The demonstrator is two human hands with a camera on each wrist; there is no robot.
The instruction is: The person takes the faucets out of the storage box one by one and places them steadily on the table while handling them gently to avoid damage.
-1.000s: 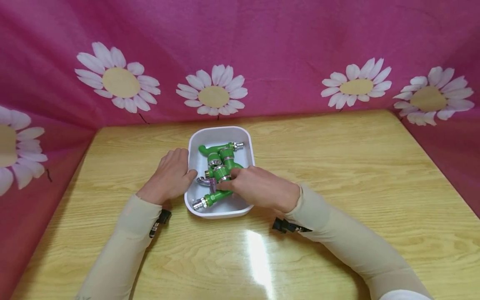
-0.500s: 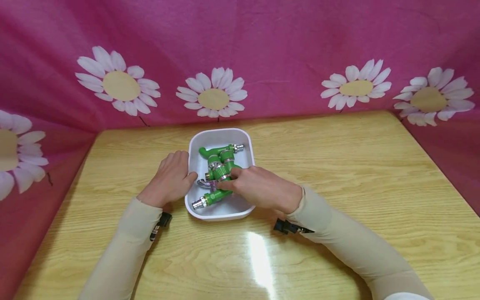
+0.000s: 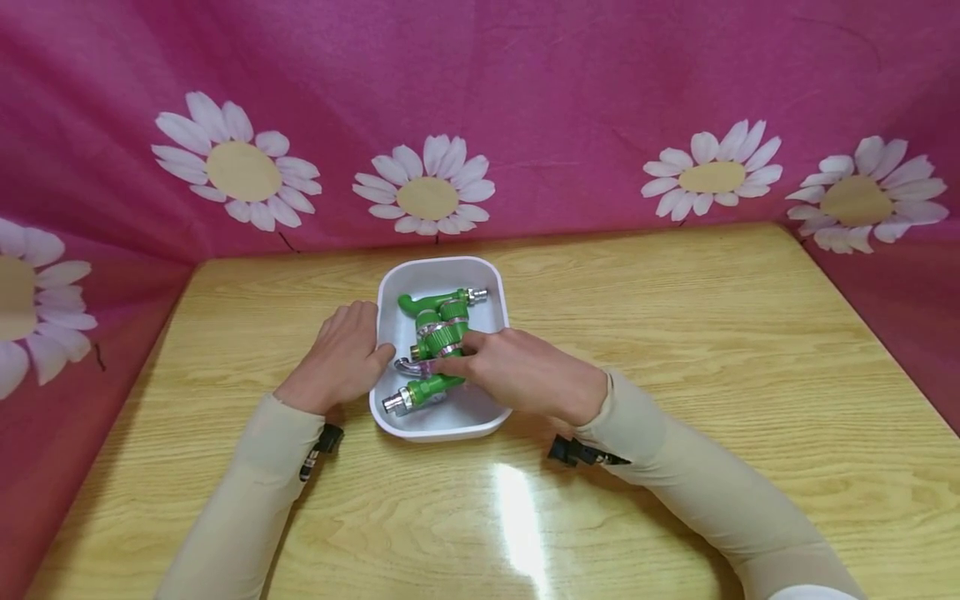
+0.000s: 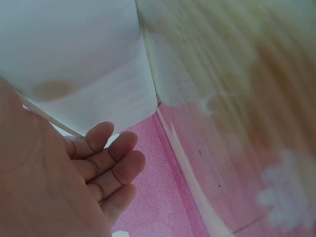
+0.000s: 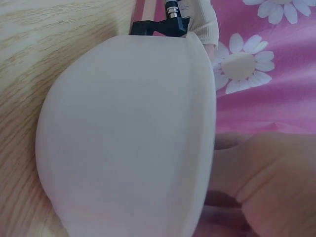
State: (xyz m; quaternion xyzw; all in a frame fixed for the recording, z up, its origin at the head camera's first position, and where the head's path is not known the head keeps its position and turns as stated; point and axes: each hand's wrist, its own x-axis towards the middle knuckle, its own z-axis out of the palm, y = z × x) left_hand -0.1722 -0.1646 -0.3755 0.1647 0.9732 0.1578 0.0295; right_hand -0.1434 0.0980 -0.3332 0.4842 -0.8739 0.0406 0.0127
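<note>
A white plastic tub [image 3: 480, 268] holds several green garden taps, piled together. My right hand [image 3: 517, 371] reaches over the right rim and grips a green tap [image 3: 429, 389] near its neck, with the silver threaded end toward the front left. Behind it lies another green tap [image 3: 431, 304] with a silver hose end. A curved chrome spout with a purplish part [image 3: 408, 367] shows beside my right thumb. My left hand [image 3: 341, 358] holds the left rim, thumb over the edge; its fingers [image 4: 129, 165] lie outside the wall. The right fingertips are hidden inside the tub.
The tub stands on a wood-grain table [image 3: 660, 333], toward the back. A pink cloth [image 3: 570, 100] with white daisies hangs behind and at both sides. Small black wrist cameras [image 3: 573, 451] sit under both sleeves.
The gripped tap has turned and shifted slightly, its silver end a little further left. My right hand has barely moved; my left hand keeps its place on the rim.
</note>
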